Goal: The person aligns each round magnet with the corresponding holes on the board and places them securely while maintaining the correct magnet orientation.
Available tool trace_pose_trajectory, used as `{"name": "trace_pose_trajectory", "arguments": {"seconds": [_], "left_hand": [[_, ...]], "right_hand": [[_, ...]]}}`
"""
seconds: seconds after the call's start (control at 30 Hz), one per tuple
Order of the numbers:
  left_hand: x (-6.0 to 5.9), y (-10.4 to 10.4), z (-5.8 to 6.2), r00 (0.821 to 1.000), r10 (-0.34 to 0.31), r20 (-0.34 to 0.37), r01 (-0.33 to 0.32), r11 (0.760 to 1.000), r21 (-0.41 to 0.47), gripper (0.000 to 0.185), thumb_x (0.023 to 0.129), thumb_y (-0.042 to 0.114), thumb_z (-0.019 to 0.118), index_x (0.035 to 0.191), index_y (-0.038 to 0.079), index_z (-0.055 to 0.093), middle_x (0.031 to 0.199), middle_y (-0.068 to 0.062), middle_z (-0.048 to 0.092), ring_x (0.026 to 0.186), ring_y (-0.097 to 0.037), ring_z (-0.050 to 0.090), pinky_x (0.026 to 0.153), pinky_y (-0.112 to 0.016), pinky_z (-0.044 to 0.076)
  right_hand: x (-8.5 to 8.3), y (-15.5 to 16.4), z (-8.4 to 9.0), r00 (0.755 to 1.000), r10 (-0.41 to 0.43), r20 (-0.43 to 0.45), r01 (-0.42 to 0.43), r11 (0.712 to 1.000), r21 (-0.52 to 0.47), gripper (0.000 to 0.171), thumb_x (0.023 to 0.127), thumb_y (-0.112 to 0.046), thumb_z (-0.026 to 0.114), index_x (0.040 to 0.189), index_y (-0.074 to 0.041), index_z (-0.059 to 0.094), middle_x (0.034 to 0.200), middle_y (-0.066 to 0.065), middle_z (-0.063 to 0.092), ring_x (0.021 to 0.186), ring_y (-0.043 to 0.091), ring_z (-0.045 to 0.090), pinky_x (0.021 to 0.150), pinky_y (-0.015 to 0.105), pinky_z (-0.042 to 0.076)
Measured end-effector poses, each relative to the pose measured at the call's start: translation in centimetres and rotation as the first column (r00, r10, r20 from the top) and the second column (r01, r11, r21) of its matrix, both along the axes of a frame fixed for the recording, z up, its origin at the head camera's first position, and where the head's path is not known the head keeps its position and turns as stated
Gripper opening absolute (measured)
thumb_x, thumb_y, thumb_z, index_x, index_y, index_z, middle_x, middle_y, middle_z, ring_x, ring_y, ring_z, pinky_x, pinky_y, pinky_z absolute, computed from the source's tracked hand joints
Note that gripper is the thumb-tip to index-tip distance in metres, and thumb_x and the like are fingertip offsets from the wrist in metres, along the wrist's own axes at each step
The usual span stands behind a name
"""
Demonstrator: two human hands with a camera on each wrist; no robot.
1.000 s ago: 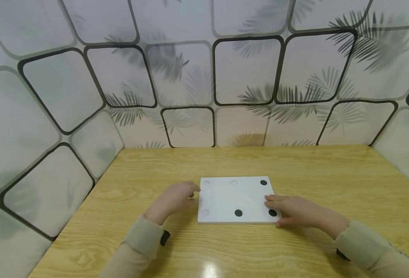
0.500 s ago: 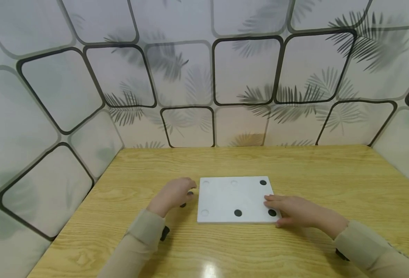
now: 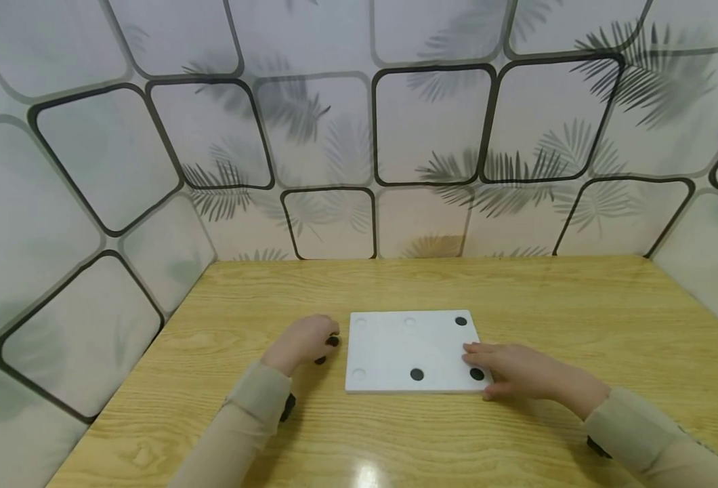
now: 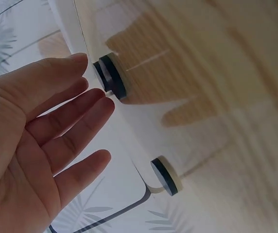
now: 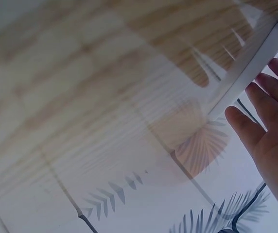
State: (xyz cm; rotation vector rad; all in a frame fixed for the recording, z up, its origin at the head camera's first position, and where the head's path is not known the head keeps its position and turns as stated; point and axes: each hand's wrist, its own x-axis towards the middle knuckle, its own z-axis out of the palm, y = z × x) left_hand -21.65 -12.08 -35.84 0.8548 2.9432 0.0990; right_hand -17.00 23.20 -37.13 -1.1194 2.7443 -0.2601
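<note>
In the head view a white rectangular board (image 3: 389,349) lies on the table. Black discs fill three of its round recesses, one being the front-middle disc (image 3: 416,374); the others show as pale rings. My left hand (image 3: 301,343), left of the board, has thumb and forefinger on either side of a black disc (image 3: 333,340). The left wrist view shows that disc (image 4: 99,76) pinched at the fingertips, just over a lower disc (image 4: 114,77). Another black disc (image 4: 164,176) lies nearby. My right hand (image 3: 522,369) rests on the board's right edge, fingers extended.
The glossy wood-grain table (image 3: 432,434) reflects both hands. A patterned wall (image 3: 435,129) closes off its far side, and similar panels flank it left and right.
My left hand has moved left, away from the board's edge, and its fingers have closed round the disc there. A second disc behind the hand came into view. The right hand stays in place.
</note>
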Motion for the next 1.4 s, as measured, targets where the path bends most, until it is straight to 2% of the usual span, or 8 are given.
{"name": "trace_pose_trajectory", "arguments": {"seconds": [0.23,0.53,0.83,1.07,1.4], "left_hand": [[-0.5,-0.2,-0.4,1.0,0.001,0.014,-0.001,1.0,0.001,0.003,0.081,0.01,0.064,0.081,0.009,0.061,0.079,-0.001,0.057,0.071,-0.012,0.051,0.066,-0.029,0.046],[-0.6,0.1,-0.1,1.0,-0.006,0.011,0.006,1.0,-0.019,0.004,0.081,0.008,0.062,0.079,0.009,0.059,0.075,0.001,0.053,0.064,-0.012,0.043,0.059,-0.028,0.041],[-0.7,0.4,0.0,1.0,-0.008,0.006,0.008,1.0,-0.007,0.017,0.082,0.004,0.06,0.068,0.01,0.052,0.067,0.001,0.048,0.059,-0.013,0.038,0.054,-0.027,0.035],[-0.9,0.5,-0.1,1.0,0.004,0.001,-0.004,1.0,-0.006,0.018,0.081,0.004,0.061,0.068,0.01,0.051,0.067,0.001,0.048,0.059,-0.013,0.038,0.054,-0.027,0.035],[-1.2,0.8,-0.2,0.999,0.009,0.047,-0.008,1.0,-0.026,0.016,0.08,0.004,0.062,0.069,0.008,0.051,0.065,0.0,0.047,0.057,-0.014,0.041,0.054,-0.027,0.038]], "right_hand": [[0.0,0.0,0.0,1.0,0.005,-0.005,-0.005,1.0,-0.005,0.059,0.078,-0.034,0.065,0.123,0.001,0.05,0.13,0.017,0.043,0.116,0.033,0.042,0.092,0.047,0.037],[-0.1,0.1,0.0,1.0,-0.003,0.001,0.003,1.0,-0.002,0.06,0.079,-0.036,0.063,0.124,0.0,0.049,0.131,0.016,0.042,0.117,0.032,0.041,0.092,0.047,0.036],[-0.1,0.1,0.0,1.0,0.007,0.002,-0.007,1.0,-0.003,0.06,0.079,-0.038,0.062,0.124,-0.001,0.049,0.131,0.015,0.042,0.117,0.031,0.041,0.092,0.047,0.037],[-0.1,0.0,0.1,1.0,0.008,0.004,-0.008,1.0,-0.002,0.059,0.079,-0.036,0.063,0.125,-0.001,0.049,0.131,0.015,0.042,0.117,0.031,0.042,0.092,0.047,0.037],[0.0,0.1,0.0,1.0,-0.001,-0.008,0.002,1.0,0.012,0.058,0.078,-0.031,0.065,0.124,0.0,0.049,0.131,0.015,0.042,0.117,0.031,0.041,0.092,0.047,0.037]]}}
